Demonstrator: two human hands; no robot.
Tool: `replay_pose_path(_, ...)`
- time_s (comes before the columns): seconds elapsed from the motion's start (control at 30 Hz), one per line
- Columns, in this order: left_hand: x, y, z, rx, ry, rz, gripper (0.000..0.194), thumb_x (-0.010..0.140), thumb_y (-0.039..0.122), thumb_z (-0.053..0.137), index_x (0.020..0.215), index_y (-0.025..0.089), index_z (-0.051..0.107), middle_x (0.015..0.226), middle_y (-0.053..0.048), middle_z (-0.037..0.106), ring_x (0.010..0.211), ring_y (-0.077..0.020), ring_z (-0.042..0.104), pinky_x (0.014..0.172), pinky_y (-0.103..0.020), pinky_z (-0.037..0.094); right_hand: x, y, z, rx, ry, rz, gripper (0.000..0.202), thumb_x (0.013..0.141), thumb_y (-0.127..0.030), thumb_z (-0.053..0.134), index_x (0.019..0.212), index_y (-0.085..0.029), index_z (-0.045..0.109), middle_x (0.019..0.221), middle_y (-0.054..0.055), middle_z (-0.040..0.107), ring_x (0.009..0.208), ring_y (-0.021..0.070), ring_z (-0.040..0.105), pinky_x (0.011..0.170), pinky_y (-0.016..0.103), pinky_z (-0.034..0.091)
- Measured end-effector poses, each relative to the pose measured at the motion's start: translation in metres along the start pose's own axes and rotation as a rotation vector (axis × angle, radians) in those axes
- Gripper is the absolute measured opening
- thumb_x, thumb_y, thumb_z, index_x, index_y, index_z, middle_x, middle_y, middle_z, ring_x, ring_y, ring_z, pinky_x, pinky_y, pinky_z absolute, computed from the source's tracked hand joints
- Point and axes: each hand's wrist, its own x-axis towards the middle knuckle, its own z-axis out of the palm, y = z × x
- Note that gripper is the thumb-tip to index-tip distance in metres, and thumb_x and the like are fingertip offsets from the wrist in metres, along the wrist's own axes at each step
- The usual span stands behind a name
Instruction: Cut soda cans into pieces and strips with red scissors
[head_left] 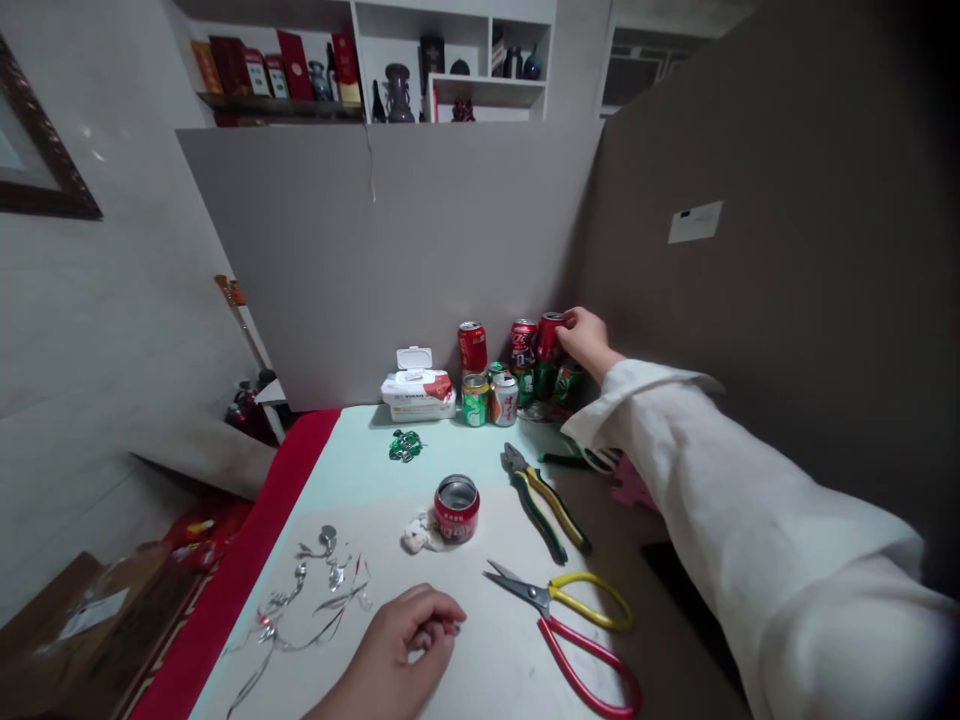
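Observation:
At the back right, my right hand [586, 338] grips the upper part of a red drink can [549, 336], which stands in a stack of cans. My left hand [417, 640] rests low over the table with its fingers curled; a tiny dark spot shows by the fingertips, too small to name. Just beyond it stands a cut-down red can [457, 512], its open top facing up, beside a crumpled white tissue [420, 533]. To the right lie scissors [541, 597] with one yellow and one red handle, blades apart. Behind them are pliers [534, 488] with green-and-yellow handles.
Shiny metal strips and scraps [300, 590] are scattered at left. A small heap of green metal pieces [406, 446] lies before a wet-wipes pack [418, 392]. Other cans [475, 402] stand against the grey back panel [405, 230]; another panel [787, 300] rises at right.

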Motion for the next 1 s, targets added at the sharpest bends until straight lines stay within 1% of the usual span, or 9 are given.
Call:
replay_pose_path(0.07,0.001,-0.004,-0.001,0.006,-0.014,0.004,0.018,0.082,0.019,0.062,0.094,0.017,0.075,0.09,-0.008,0.07,0.078,-0.0155,0.064,0.071,-0.022,0.049,-0.002,-0.008,0.017,0.0,-0.001,-0.051,0.037,0.091,-0.021,0.054,0.126,-0.013,0.063,0.115,0.016,0.071,0.104,0.0266,0.066,0.091,0.037,0.051)
replay_pose_path(0.13,0.001,-0.008,-0.001,0.007,-0.03,0.009,0.018,0.082,0.019,0.062,0.095,0.018,0.075,0.092,-0.008,0.071,0.08,-0.0152,0.065,0.072,-0.021,0.049,-0.004,-0.018,0.034,-0.014,-0.029,-0.1,0.043,0.088,-0.026,0.062,0.13,-0.018,0.061,0.115,0.015,0.07,0.103,0.0269,0.066,0.09,0.037,0.051)
replay_pose_path(0.23,0.002,-0.014,-0.002,0.007,-0.041,0.02,0.017,0.081,0.018,0.064,0.095,0.019,0.075,0.092,-0.007,0.07,0.077,-0.0141,0.064,0.071,-0.02,0.05,-0.007,-0.03,0.053,-0.057,-0.065,-0.11,0.061,0.081,-0.032,0.074,0.138,-0.02,0.055,0.126,0.018,0.061,0.104,0.0296,0.066,0.089,0.039,0.052)
replay_pose_path(0.33,0.003,-0.018,-0.002,0.011,-0.049,0.028,0.019,0.08,0.018,0.065,0.096,0.02,0.075,0.092,-0.007,0.07,0.076,-0.0134,0.064,0.07,-0.02,0.05,-0.006,-0.038,0.064,-0.093,-0.07,-0.085,0.063,0.08,-0.031,0.077,0.138,-0.019,0.054,0.133,0.021,0.052,0.107,0.0322,0.065,0.089,0.042,0.052)
replay_pose_path(0.53,0.003,-0.02,-0.001,0.003,-0.041,0.04,0.019,0.079,0.015,0.064,0.095,0.02,0.074,0.092,-0.006,0.07,0.076,-0.0136,0.065,0.069,-0.02,0.05,-0.006,-0.041,0.069,-0.084,-0.024,-0.083,0.051,0.082,-0.025,0.074,0.128,-0.019,0.053,0.141,0.021,0.042,0.124,0.0354,0.053,0.096,0.045,0.049)
replay_pose_path(0.63,0.001,-0.019,0.0,-0.005,-0.037,0.045,0.02,0.079,0.014,0.063,0.095,0.02,0.074,0.091,-0.006,0.07,0.076,-0.0138,0.064,0.07,-0.02,0.05,-0.009,-0.04,0.073,-0.038,0.002,-0.074,0.052,0.081,-0.024,0.073,0.127,-0.018,0.049,0.145,0.022,0.038,0.129,0.0365,0.048,0.1,0.046,0.047)
replay_pose_path(0.77,0.001,-0.018,0.0,0.002,-0.044,0.028,0.021,0.079,0.014,0.063,0.095,0.02,0.074,0.092,-0.006,0.07,0.077,-0.0135,0.064,0.07,-0.02,0.05,-0.014,-0.035,0.077,0.076,0.0,-0.022,0.052,0.078,-0.025,0.072,0.123,-0.016,0.046,0.133,0.022,0.048,0.118,0.0345,0.057,0.098,0.046,0.047)
replay_pose_path(0.9,0.003,-0.021,-0.002,0.024,-0.054,0.039,0.021,0.078,0.014,0.064,0.095,0.021,0.075,0.091,-0.006,0.07,0.075,-0.0132,0.064,0.067,-0.019,0.049,-0.018,-0.034,0.07,0.26,-0.017,-0.001,0.053,0.073,-0.023,0.069,0.12,-0.019,0.044,0.119,0.015,0.058,0.109,0.0305,0.061,0.096,0.043,0.047)
replay_pose_path(1.0,0.004,-0.025,-0.002,0.03,-0.067,0.048,0.023,0.078,0.013,0.063,0.097,0.021,0.075,0.092,-0.006,0.07,0.077,-0.0135,0.065,0.067,-0.019,0.048,-0.023,-0.04,0.053,0.435,-0.051,-0.019,0.067,0.071,-0.027,0.069,0.129,-0.022,0.036,0.128,0.013,0.057,0.113,0.0275,0.06,0.097,0.04,0.049)
